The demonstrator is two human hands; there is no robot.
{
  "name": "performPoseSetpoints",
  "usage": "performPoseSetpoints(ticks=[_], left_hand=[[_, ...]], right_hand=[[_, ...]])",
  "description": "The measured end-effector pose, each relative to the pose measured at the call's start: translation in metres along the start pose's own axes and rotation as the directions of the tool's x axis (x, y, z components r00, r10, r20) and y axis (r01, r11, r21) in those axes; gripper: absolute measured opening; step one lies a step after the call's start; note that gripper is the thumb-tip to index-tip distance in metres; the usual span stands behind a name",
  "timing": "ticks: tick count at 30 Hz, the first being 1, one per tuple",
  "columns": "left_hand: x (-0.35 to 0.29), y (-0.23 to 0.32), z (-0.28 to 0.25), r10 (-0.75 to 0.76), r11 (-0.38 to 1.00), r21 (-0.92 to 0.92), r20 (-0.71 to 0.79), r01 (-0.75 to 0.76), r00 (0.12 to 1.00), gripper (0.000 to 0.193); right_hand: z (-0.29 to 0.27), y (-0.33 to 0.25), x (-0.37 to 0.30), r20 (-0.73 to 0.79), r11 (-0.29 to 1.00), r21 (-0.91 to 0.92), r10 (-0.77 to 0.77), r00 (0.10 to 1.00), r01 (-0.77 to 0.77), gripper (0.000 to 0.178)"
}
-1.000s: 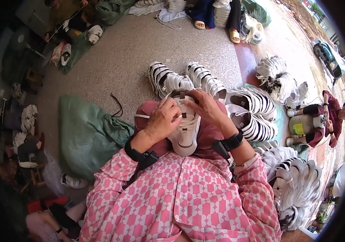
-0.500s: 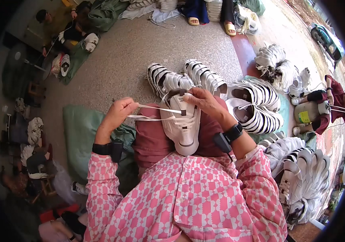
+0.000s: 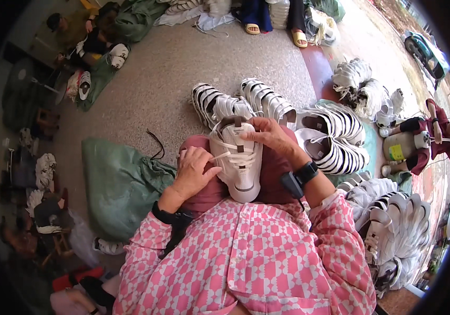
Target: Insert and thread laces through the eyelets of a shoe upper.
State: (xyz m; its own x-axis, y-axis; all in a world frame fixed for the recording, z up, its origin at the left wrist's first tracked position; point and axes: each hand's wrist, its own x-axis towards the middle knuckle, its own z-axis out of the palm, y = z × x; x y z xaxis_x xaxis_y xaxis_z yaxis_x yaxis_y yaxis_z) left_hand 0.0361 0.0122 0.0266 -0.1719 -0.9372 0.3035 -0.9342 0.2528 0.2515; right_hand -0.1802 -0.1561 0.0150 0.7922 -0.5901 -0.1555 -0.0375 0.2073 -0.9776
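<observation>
One big green sack [image 3: 114, 184] rests on the floor, just beside the person's left knee. Next to the right comes the left hand [image 3: 192, 170], low over the left thigh. Its fingers are bent and the thumb stands a little apart; whether they pinch the white lace [image 3: 221, 156], whose end reaches near to them, I cannot tell. The lace looks thin, soft and limp, so it probably handles best when pinched close to its tip.

In the middle, the white shoe [image 3: 244, 180] lies on the thighs, its toe pointing toward the body. I judge it light and not fragile: the sole and toe are probably rather stiff, the tongue and upper softer. A good place to hold seems the collar side, because the tongue alone may fold.

There, the right hand [image 3: 269, 135] has its fingers clamped on the shoe's far right edge, with the thumb on the tongue. Farther right, more white shoes [image 3: 338, 139] stand close together, touching.
</observation>
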Motion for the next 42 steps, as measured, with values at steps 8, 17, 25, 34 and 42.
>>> performPoseSetpoints(ticks=[8, 17, 25, 34, 42], left_hand=[[-0.004, 0.007, -0.08, -0.198, 0.189, -0.847, 0.463, 0.497, 0.864, 0.027], [-0.043, -0.031, -0.191, -0.434, 0.035, -0.938, -0.326, -0.346, 0.84, 0.037], [-0.044, -0.001, -0.239, -0.33, -0.481, -0.689, -0.432, -0.543, 0.84, 0.028], [0.035, 0.034, -0.065, -0.349, 0.594, -0.745, 0.102, 0.304, 0.932, 0.025], [0.046, 0.023, 0.033, -0.114, 0.908, -0.419, -0.202, 0.02, 0.973, 0.01]], right_hand=[[-0.004, 0.004, 0.001, -0.024, 0.999, 0.024, 0.038, 0.999, -0.037, 0.027], [-0.009, -0.008, 0.002, 0.045, 0.997, -0.061, 0.05, 0.998, -0.047, 0.03], [-0.004, -0.004, 0.008, 0.106, 0.996, -0.088, 0.007, 0.994, 0.002, 0.035], [-0.001, 0.002, 0.007, 0.088, 0.999, 0.013, 0.031, 0.996, -0.032, 0.028], [-0.009, 0.014, 0.008, 0.063, 0.999, 0.027, 0.036, 0.997, -0.038, 0.025]])
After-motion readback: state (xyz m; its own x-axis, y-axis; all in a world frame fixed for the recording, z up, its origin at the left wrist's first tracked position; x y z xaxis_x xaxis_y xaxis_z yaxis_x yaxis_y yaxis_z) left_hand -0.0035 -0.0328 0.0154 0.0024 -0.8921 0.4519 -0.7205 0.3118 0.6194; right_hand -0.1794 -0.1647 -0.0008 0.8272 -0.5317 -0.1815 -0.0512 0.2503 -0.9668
